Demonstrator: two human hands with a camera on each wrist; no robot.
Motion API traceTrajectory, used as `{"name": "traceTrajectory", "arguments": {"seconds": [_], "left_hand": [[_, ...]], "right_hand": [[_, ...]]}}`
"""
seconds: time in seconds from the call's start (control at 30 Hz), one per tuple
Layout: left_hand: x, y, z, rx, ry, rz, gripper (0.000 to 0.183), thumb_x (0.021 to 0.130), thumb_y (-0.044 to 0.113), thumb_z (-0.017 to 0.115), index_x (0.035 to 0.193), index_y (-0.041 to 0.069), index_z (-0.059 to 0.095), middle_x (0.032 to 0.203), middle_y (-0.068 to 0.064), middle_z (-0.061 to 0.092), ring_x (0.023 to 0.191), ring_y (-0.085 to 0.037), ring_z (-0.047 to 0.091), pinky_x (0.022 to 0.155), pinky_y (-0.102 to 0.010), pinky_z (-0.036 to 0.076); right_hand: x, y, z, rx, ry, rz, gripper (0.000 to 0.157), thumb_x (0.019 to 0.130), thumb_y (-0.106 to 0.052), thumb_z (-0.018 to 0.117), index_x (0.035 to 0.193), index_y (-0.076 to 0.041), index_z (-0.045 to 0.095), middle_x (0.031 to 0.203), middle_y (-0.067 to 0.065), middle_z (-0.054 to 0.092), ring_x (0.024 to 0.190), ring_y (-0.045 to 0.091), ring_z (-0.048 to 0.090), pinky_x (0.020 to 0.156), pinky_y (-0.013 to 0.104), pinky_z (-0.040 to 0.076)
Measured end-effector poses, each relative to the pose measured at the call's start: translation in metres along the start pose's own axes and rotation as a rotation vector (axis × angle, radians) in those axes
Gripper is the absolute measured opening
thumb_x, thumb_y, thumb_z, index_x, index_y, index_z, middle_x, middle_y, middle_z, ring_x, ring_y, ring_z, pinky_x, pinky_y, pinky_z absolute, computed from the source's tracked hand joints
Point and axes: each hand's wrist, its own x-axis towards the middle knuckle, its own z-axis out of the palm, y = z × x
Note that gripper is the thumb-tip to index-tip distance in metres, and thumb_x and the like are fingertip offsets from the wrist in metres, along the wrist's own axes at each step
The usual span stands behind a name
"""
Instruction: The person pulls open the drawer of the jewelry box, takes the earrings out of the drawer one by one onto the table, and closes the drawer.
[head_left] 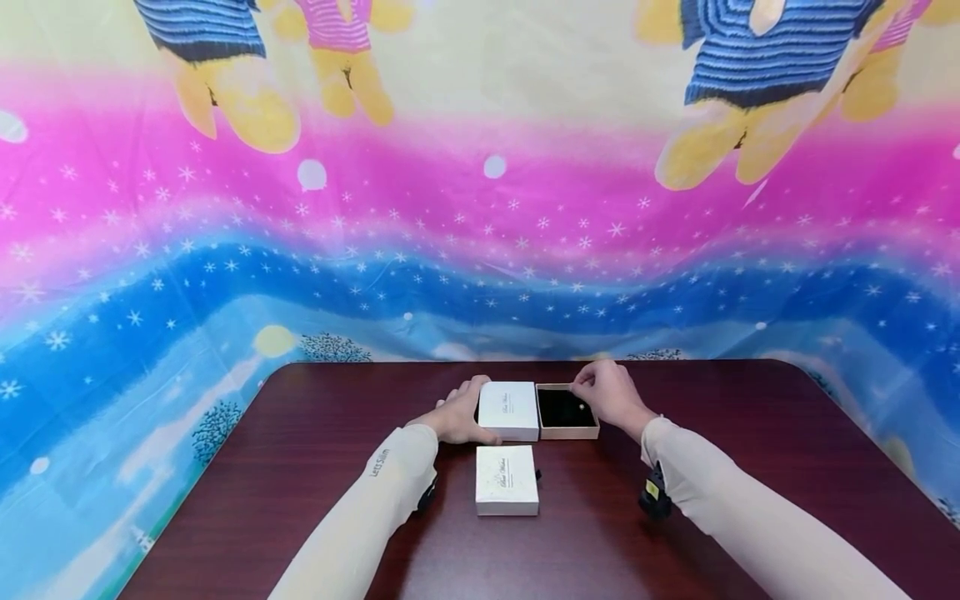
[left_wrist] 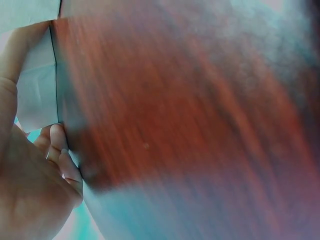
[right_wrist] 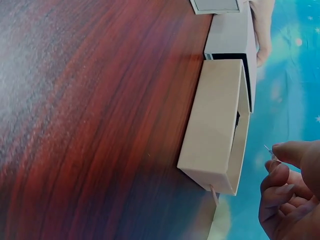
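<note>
Head view. One flat white card sleeve [head_left: 508, 407]; left hand [head_left: 459, 415] at its nine o'clock, thumb and fingers clamped about it. One beige card tray [head_left: 570, 433], just beside it at three o'clock, with black lining [head_left: 557, 410] and one tiny bright bead-like piece [head_left: 581, 407]. Right hand [head_left: 609, 394] at the tray's one o'clock, fingertips together. One printed white card box [head_left: 507, 478], at the sleeve's six o'clock.

Left wrist view. Thumb against the sleeve; steady grip without crushing suits thin card, I judge.

Right wrist view. One thin pointed pin [right_wrist: 269, 149], pinched, at four o'clock. Advisable: light pinch, point clear of skin, hand low over the tray.
</note>
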Motion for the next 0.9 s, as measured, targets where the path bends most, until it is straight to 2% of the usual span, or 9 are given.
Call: {"name": "traceTrajectory", "arguments": {"seconds": [0.2, 0.33, 0.43, 0.63, 0.9], "left_hand": [[-0.001, 0.001, 0.000, -0.009, 0.000, 0.001, 0.112, 0.075, 0.043, 0.087, 0.159, 0.013, 0.019, 0.152, -0.013, 0.042, 0.135, -0.034, 0.042, 0.112, -0.058, 0.030], [-0.001, 0.000, 0.000, -0.002, 0.003, 0.004, 0.110, 0.076, 0.042, 0.086, 0.158, 0.012, 0.020, 0.150, -0.014, 0.043, 0.133, -0.033, 0.043, 0.110, -0.058, 0.030], [-0.001, 0.000, 0.001, 0.006, 0.008, 0.008, 0.108, 0.077, 0.041, 0.086, 0.157, 0.011, 0.020, 0.148, -0.013, 0.044, 0.129, -0.032, 0.044, 0.108, -0.057, 0.032], [0.000, -0.001, 0.000, 0.002, 0.002, 0.005, 0.108, 0.076, 0.041, 0.086, 0.157, 0.013, 0.021, 0.146, -0.011, 0.044, 0.128, -0.029, 0.043, 0.108, -0.055, 0.031], [0.000, 0.000, 0.000, -0.008, -0.001, -0.001, 0.110, 0.075, 0.042, 0.087, 0.158, 0.013, 0.021, 0.148, -0.012, 0.043, 0.130, -0.031, 0.043, 0.110, -0.056, 0.030]], "right_hand": [[-0.001, 0.002, -0.007, -0.003, 0.013, 0.000, 0.017, 0.095, -0.014, 0.067, 0.092, -0.001, 0.078, 0.081, 0.010, 0.074, 0.062, 0.012, 0.057, 0.067, 0.031, 0.047], [-0.003, 0.003, -0.010, 0.019, 0.005, 0.009, 0.019, 0.096, -0.015, 0.067, 0.094, 0.001, 0.077, 0.084, 0.015, 0.075, 0.062, 0.017, 0.065, 0.062, 0.031, 0.049], [-0.003, 0.006, -0.012, 0.012, 0.006, 0.015, 0.019, 0.096, -0.015, 0.067, 0.095, 0.000, 0.077, 0.084, 0.013, 0.075, 0.064, 0.019, 0.068, 0.064, 0.032, 0.051], [-0.003, 0.011, -0.017, -0.029, 0.031, 0.011, 0.018, 0.095, -0.016, 0.066, 0.092, -0.002, 0.078, 0.082, 0.009, 0.075, 0.066, 0.012, 0.061, 0.072, 0.035, 0.050], [-0.004, 0.019, -0.023, -0.030, 0.048, 0.032, 0.017, 0.094, -0.017, 0.068, 0.091, -0.003, 0.078, 0.081, 0.005, 0.074, 0.069, 0.013, 0.061, 0.072, 0.035, 0.049]]}}
